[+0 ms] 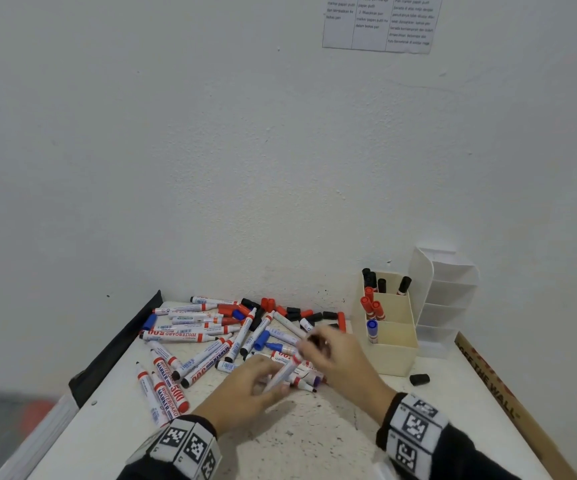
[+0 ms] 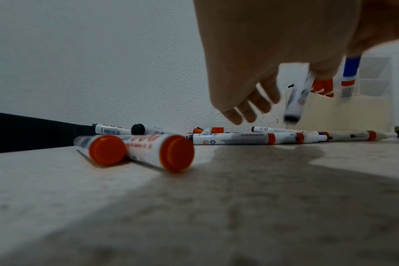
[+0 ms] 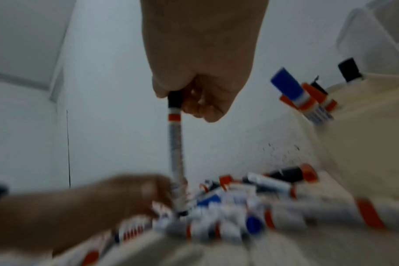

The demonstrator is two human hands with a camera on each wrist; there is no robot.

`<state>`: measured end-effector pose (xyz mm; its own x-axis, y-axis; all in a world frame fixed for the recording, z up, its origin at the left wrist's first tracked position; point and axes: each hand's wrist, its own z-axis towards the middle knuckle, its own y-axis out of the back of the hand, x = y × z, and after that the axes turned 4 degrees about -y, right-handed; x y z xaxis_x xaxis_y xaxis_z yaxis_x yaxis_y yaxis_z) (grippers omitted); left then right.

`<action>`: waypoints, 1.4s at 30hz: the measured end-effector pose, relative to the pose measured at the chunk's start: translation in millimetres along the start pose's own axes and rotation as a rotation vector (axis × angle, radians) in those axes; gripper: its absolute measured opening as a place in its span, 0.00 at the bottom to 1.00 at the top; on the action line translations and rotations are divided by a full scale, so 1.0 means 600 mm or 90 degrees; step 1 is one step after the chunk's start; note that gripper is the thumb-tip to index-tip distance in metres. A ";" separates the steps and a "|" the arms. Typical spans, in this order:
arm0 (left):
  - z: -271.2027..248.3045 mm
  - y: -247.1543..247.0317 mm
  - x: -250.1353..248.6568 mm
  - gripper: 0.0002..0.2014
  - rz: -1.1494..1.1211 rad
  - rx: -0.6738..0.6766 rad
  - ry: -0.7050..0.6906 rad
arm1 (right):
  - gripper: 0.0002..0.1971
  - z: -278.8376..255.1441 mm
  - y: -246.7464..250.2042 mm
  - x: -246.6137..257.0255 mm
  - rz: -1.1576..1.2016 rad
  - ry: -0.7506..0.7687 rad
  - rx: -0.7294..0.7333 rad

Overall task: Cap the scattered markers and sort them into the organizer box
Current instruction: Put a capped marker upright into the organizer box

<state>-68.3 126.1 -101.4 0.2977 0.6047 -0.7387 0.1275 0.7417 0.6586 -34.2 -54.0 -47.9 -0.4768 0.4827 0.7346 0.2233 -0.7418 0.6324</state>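
Note:
A white marker [image 1: 285,370] [image 2: 296,97] [image 3: 176,144] with a black cap hangs tilted above the table between both hands. My right hand [image 1: 318,344] [image 3: 189,100] grips its capped upper end. My left hand [image 1: 262,379] [image 2: 251,111] [image 3: 137,192] is at the marker's lower end, its fingers loosely spread and straight; the marker's bottom tip shows free beside them. The cream organizer box [image 1: 392,355] [image 2: 344,111] [image 3: 365,135] stands to the right, with black-capped markers in the back compartment, red ones in the middle and a blue one in front.
Several uncapped markers [image 1: 210,337] lie piled left of my hands, with loose caps [image 1: 294,311] along the wall. One black cap [image 1: 419,379] lies in front of the box. A white tiered organizer [image 1: 446,296] stands behind it, and a cardboard strip [image 1: 498,386] lines the right edge.

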 end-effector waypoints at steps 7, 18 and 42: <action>-0.005 -0.007 0.036 0.18 0.241 -0.049 0.047 | 0.06 0.072 0.157 0.035 -0.035 0.065 -0.443; 0.001 -0.014 0.048 0.17 0.238 -0.073 0.046 | 0.05 0.127 0.196 -0.097 -0.165 -0.137 -0.383; -0.010 -0.019 -0.004 0.12 0.364 -0.090 0.105 | 0.18 -0.049 0.170 -0.161 -0.462 -0.515 0.203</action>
<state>-76.2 117.7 -107.9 0.1300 0.9468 -0.2943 -0.1393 0.3113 0.9400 9.6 -190.1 -61.5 0.0822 0.9959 0.0387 0.3800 -0.0672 0.9225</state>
